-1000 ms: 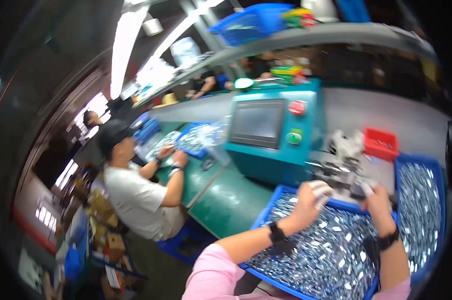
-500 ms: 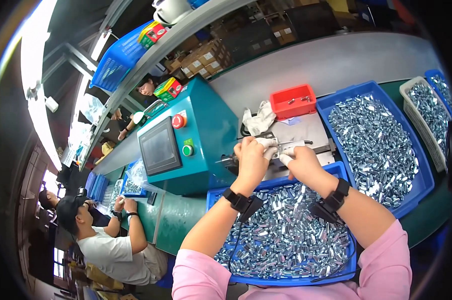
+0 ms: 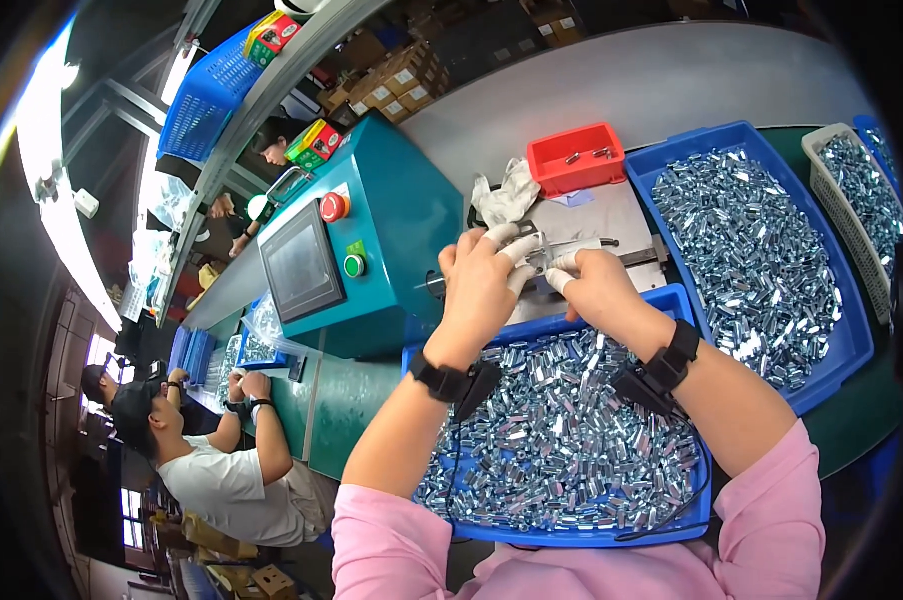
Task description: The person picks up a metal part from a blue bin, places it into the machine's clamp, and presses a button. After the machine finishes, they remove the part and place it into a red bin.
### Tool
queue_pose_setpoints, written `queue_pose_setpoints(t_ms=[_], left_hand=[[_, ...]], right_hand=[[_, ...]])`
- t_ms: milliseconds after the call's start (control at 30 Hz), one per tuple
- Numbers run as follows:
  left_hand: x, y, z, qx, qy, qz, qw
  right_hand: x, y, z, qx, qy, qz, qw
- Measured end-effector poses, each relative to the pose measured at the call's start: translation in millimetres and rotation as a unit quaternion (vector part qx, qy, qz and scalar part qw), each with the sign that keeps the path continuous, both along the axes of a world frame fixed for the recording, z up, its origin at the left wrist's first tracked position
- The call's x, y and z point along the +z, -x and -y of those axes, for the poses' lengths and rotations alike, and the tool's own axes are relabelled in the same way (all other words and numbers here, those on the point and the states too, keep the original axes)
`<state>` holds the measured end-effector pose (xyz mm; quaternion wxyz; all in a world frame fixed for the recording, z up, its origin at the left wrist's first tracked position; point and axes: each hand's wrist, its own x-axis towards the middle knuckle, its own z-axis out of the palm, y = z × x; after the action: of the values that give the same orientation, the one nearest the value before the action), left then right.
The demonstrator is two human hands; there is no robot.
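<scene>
1. Both hands are up at the metal fixture (image 3: pixel 571 250) on the grey plate just past the near blue tray (image 3: pixel 671 300). Left hand (image 3: pixel 481 285) has its taped fingertips pinched together at the fixture; right hand (image 3: pixel 596 285) is curled in the same way. Looks like a small metal part between them, but it's too tiny to say which hand really has it.
2. Progress-wise: looks mid-batch. The near tray is heaped with shiny parts (image 3: pixel 561 440), way too many to count, so plenty is left.
3. The far-right blue tray (image 3: pixel 851 345) is also piled full, and the grey basket (image 3: pixel 821 150) beside it too.
4. Counts: two blue trays by this person, one grey basket, one red bin (image 3: pixel 576 175) holding a couple of bits, one teal machine (image 3: pixel 361 250) on the left with one screen, one red button and one green one.
</scene>
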<state>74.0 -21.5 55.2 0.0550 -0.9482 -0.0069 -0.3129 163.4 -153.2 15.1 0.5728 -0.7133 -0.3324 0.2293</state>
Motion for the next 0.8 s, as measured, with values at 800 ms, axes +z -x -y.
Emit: queue_pose_setpoints(t_ms=[800], left_hand=[[-37.9,95.7,3.1,0.024,0.413,-0.221,0.883]], right_hand=[[-4.9,11.5,1.4,0.14,0.009,-0.164,0.976]])
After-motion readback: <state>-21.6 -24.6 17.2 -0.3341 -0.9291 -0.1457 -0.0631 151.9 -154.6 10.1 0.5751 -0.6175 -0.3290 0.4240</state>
